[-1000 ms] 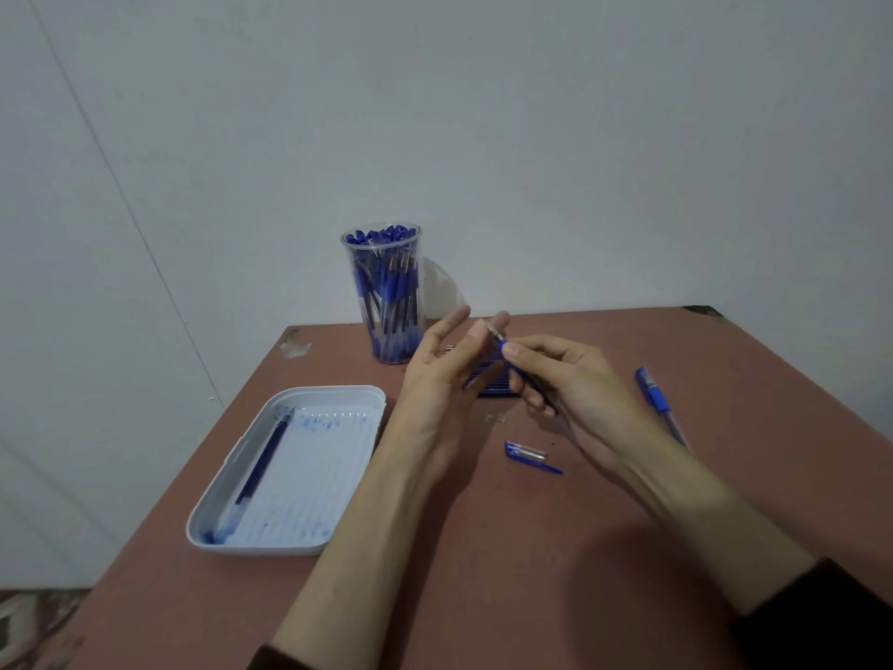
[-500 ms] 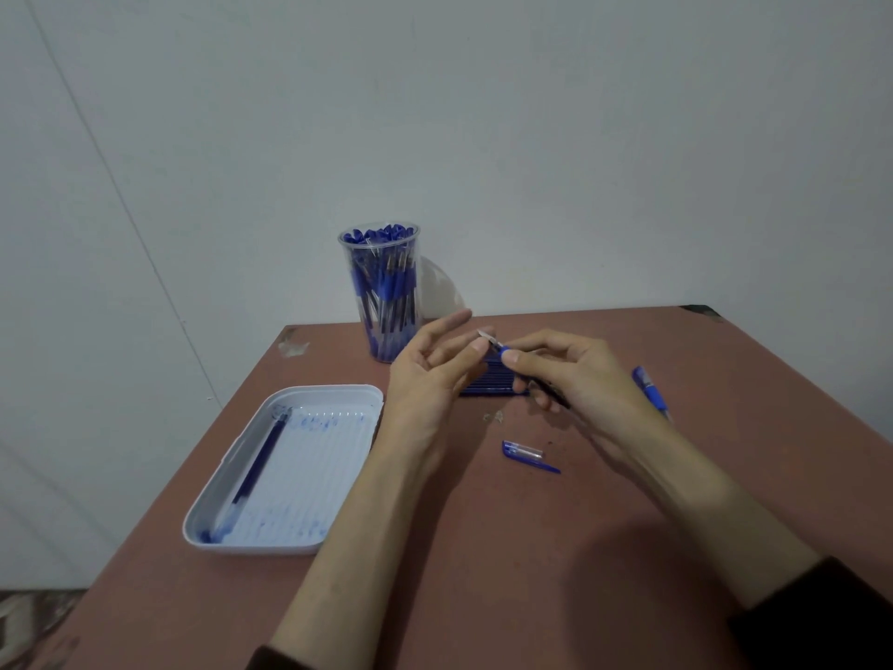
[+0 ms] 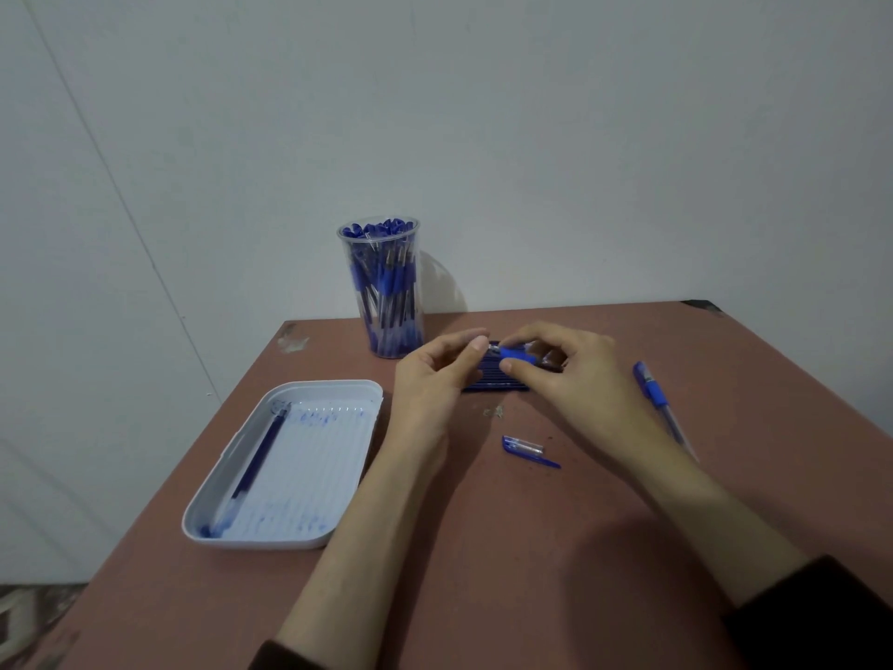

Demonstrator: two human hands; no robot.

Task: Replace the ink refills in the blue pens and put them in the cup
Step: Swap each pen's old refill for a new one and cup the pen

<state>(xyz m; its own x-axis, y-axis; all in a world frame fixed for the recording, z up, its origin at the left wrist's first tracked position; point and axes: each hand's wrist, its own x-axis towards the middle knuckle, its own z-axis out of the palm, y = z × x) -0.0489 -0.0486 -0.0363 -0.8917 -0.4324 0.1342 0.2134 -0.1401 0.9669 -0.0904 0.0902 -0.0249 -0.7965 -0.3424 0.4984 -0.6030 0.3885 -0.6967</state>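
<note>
Above the far middle of the counter (image 3: 483, 548): both hands meet on one pen (image 3: 518, 354), held just over a flat row of dark blue refills (image 3: 497, 383) that lies on the counter
Right hand (image 3: 580, 384): thumb and fingers are curled round the pen's blue grip and clamp it
Left hand (image 3: 430, 379): fingertips are closed on the pen's point end, apparently pinching the nose piece; the exact contact is too small to be sure of
Step in hand: probably turning the nose piece on its thread, though whether off or on cannot be told
Doing it well: hold the barrel steady in the right hand and let only the left fingertips twist, in line with the pen, so the thread does not cross; keep the work low over the counter so that a dropped small part does not roll away
Cap (image 3: 526, 449): lies loose on the counter nearer the person, apart from both hands, ready to go on last
Cup (image 3: 349, 273): clear and upright at the far edge by the wall, packed with blue pens (image 3: 386, 292) standing on end; room looks tight, so the next one should be slid in straight down
Tray (image 3: 328, 384): white, to the left of the hands, holding a single dark used refill (image 3: 258, 456) along its left wall, with blue ink smears (image 3: 309, 418) across its ribbed floor
Second pen (image 3: 657, 398): lies on the counter just right of the right hand, untouched
</note>
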